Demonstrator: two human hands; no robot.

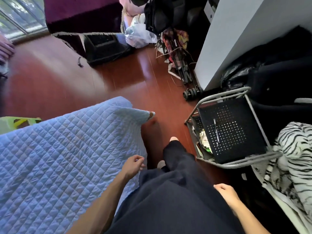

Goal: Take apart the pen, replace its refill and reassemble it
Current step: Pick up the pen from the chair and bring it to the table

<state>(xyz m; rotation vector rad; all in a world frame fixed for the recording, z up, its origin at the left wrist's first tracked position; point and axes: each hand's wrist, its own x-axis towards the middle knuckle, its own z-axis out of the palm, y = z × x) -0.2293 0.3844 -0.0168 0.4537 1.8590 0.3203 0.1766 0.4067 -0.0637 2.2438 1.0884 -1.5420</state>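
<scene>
A dark pen (pixel 216 130) with a clear section lies on top of a black perforated crate (pixel 236 137) at the right. My left hand (pixel 133 163) hangs at the edge of the blue quilt, fingers loosely curled, holding nothing. My right hand (pixel 226 191) rests low at my right side with fingers curled in, and nothing shows in it. Both hands are well apart from the pen. My legs in dark trousers fill the bottom middle.
A blue quilted cover (pixel 59 157) spreads at the left. The crate sits in a grey metal frame (pixel 224 95). A striped black-and-white fabric (pixel 293 157) lies at the right. A white cabinet side (pixel 236 39), a folded stroller (pixel 182 68) and bags stand beyond the red wood floor (pixel 67 78).
</scene>
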